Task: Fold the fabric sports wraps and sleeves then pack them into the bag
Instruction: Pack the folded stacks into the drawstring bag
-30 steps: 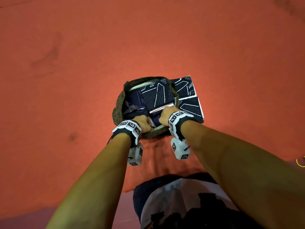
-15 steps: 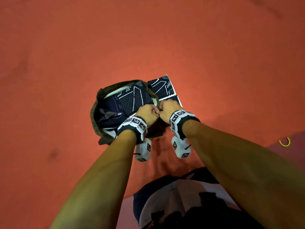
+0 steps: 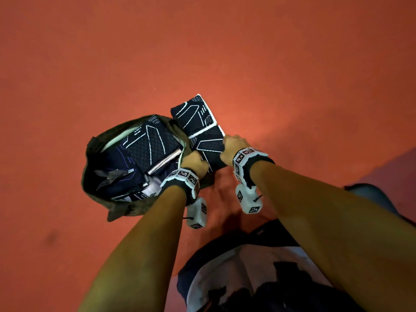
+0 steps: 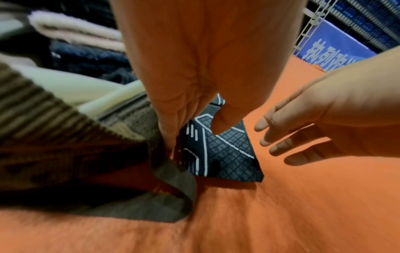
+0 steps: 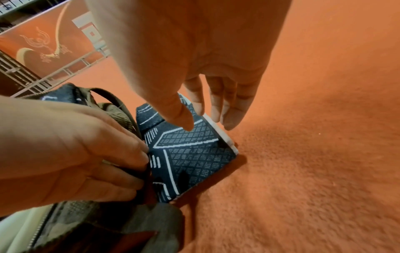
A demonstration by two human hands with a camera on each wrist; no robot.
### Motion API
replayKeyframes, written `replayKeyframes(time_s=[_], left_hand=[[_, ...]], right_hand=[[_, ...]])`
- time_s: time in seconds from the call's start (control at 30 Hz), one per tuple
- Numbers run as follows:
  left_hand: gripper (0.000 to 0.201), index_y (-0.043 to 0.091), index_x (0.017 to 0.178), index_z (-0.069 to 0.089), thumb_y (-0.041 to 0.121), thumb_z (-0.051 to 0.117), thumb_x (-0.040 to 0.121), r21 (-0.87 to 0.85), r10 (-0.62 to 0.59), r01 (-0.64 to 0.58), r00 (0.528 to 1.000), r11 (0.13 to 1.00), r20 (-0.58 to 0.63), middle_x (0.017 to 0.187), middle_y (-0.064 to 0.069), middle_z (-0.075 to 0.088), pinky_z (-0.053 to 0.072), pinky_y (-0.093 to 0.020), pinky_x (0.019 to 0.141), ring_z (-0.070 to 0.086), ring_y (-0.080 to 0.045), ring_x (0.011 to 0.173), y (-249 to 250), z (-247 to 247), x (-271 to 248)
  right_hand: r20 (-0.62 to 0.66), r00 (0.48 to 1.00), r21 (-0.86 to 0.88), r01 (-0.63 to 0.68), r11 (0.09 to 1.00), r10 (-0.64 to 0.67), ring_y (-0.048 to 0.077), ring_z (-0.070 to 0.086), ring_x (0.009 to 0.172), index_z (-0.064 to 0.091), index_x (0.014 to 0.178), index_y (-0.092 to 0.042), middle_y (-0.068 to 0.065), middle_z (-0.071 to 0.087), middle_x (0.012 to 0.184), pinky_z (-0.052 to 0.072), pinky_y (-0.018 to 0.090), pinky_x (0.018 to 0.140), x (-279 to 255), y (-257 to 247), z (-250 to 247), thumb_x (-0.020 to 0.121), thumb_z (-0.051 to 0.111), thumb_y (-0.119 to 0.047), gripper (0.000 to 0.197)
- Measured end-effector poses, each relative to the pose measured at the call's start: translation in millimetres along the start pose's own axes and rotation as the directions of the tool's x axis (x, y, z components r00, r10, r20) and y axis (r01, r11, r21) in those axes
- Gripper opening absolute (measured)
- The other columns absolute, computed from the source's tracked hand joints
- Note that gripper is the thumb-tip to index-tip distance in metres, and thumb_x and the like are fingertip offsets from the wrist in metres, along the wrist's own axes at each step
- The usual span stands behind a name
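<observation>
An olive bag [image 3: 88, 176] lies open on the orange floor, with a folded dark sleeve [image 3: 153, 145] with white lines on top of its contents. Two more folded sleeves lie just right of the bag, a near one [image 3: 209, 143] and a far one [image 3: 193, 113]. My left hand [image 3: 194, 163] grips the bag's right rim [image 5: 112, 97] with curled fingers. My right hand [image 3: 231, 147] hovers over the near sleeve [image 5: 190, 157]; its thumb touches the top and its straight fingers [image 5: 229, 119] reach down past the sleeve's right edge. In the left wrist view the right hand [image 4: 314, 128] is spread beside that sleeve [image 4: 227, 154].
Orange carpet [image 3: 292, 75] stretches all around. A metal fence with a blue banner [image 4: 335, 49] and an orange banner [image 5: 43, 48] stands far behind. My knee and shorts [image 3: 247, 278] are at the lower edge, close behind the hands.
Both hands have left the inside of the bag. The right hand has moved right onto the near sleeve on the floor, and the left hand has shifted to the bag's right rim.
</observation>
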State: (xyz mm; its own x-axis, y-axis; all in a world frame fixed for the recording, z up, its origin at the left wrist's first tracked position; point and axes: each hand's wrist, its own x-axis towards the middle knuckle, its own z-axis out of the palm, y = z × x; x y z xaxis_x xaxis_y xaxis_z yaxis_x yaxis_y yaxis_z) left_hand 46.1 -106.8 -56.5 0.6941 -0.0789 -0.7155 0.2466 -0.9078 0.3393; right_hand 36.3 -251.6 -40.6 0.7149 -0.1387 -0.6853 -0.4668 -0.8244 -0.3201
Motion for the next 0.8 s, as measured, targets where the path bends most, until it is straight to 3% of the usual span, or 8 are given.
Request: replayKeyframes(time_s=[0.2, 0.3, 0.4, 0.5, 0.57, 0.63, 0.73, 0.8], left_hand=[[0.059, -0.002, 0.144, 0.031, 0.016, 0.055, 0.093, -0.113, -0.161, 0.165, 0.986, 0.980, 0.047, 0.139, -0.025, 0.052, 0.039, -0.034, 0.107, 0.051, -0.038, 0.128, 3.6, 14.4, 19.5], [0.068, 0.001, 0.149, 0.024, 0.013, 0.055, 0.090, -0.163, -0.166, 0.177, 0.983, 0.971, 0.074, 0.142, -0.022, 0.051, 0.038, -0.036, 0.112, 0.050, -0.035, 0.131, 1.0, 17.6, 27.1], [0.082, 0.003, 0.151, 0.019, 0.021, 0.058, 0.080, -0.202, -0.159, 0.173, 0.984, 0.964, 0.083, 0.145, -0.021, 0.048, 0.036, -0.040, 0.115, 0.047, -0.034, 0.134, -5.5, 24.3, 39.0], [0.084, 0.004, 0.150, 0.026, 0.029, 0.055, 0.075, -0.204, -0.156, 0.158, 0.987, 0.966, 0.030, 0.151, -0.018, 0.041, 0.028, -0.038, 0.120, 0.037, -0.033, 0.141, 0.2, 16.6, 33.5], [0.070, 0.003, 0.149, 0.032, 0.019, 0.055, 0.084, -0.258, -0.153, 0.154, 0.988, 0.954, 0.025, 0.152, -0.015, 0.039, 0.022, -0.029, 0.120, 0.033, -0.030, 0.143, 4.6, 10.4, 27.6], [0.060, 0.006, 0.146, 0.038, 0.011, 0.055, 0.088, -0.330, -0.164, 0.169, 0.986, 0.929, 0.041, 0.146, -0.014, 0.046, 0.027, -0.027, 0.116, 0.041, -0.029, 0.137, 4.6, 9.0, 28.7], [0.063, 0.014, 0.136, 0.051, 0.029, 0.054, 0.075, -0.383, -0.141, 0.151, 0.989, 0.911, 0.054, 0.132, -0.010, 0.060, 0.041, -0.039, 0.112, 0.054, -0.031, 0.126, -3.3, 18.3, 43.0], [0.061, 0.013, 0.134, 0.052, 0.027, 0.052, 0.075, -0.394, -0.133, 0.153, 0.988, 0.906, 0.079, 0.129, -0.010, 0.060, 0.043, -0.040, 0.109, 0.056, -0.028, 0.123, -4.2, 19.4, 43.5]], right_hand=[[0.028, 0.999, 0.067, -0.044, 0.997, 0.042, 0.036, 0.052, 0.116, 0.041, 0.137, -0.010, 0.015, 0.047, 0.126, 0.050, 0.044, 0.096, 19.7, 4.5, 8.6, 0.088, 0.060, -0.016, 0.054], [0.088, 0.994, 0.121, -0.070, 0.990, 0.060, 0.034, 0.052, 0.120, 0.036, 0.141, -0.009, 0.015, 0.047, 0.131, 0.049, 0.040, 0.097, 30.3, 7.2, 11.5, 0.089, 0.060, -0.014, 0.058], [0.135, 0.988, 0.169, -0.098, 0.981, 0.075, 0.034, 0.048, 0.128, 0.026, 0.149, -0.010, 0.014, 0.040, 0.143, 0.044, 0.035, 0.098, 35.8, 6.9, 16.2, 0.089, 0.063, -0.015, 0.071], [0.128, 0.987, 0.213, -0.125, 0.969, 0.099, 0.033, 0.042, 0.132, 0.022, 0.150, -0.012, 0.012, 0.030, 0.149, 0.042, 0.032, 0.097, 37.6, 6.2, 20.4, 0.085, 0.066, -0.016, 0.079], [0.136, 0.985, 0.224, -0.138, 0.965, 0.109, 0.034, 0.039, 0.134, 0.020, 0.151, -0.010, 0.013, 0.026, 0.150, 0.044, 0.036, 0.105, 35.2, 5.0, 21.7, 0.083, 0.065, -0.014, 0.081], [0.136, 0.982, 0.250, -0.161, 0.955, 0.130, 0.035, 0.039, 0.136, 0.019, 0.151, -0.006, 0.015, 0.025, 0.151, 0.043, 0.039, 0.108, 33.1, 4.2, 20.1, 0.085, 0.063, -0.010, 0.080], [0.118, 0.980, 0.301, -0.191, 0.934, 0.162, 0.035, 0.042, 0.135, 0.021, 0.151, -0.001, 0.016, 0.031, 0.149, 0.042, 0.035, 0.105, 28.6, 5.9, 15.1, 0.086, 0.062, -0.004, 0.077], [0.096, 0.978, 0.370, -0.207, 0.906, 0.184, 0.033, 0.045, 0.131, 0.026, 0.150, -0.003, 0.013, 0.040, 0.141, 0.044, 0.033, 0.099, 25.7, 10.0, 13.1, 0.084, 0.065, -0.005, 0.077]])
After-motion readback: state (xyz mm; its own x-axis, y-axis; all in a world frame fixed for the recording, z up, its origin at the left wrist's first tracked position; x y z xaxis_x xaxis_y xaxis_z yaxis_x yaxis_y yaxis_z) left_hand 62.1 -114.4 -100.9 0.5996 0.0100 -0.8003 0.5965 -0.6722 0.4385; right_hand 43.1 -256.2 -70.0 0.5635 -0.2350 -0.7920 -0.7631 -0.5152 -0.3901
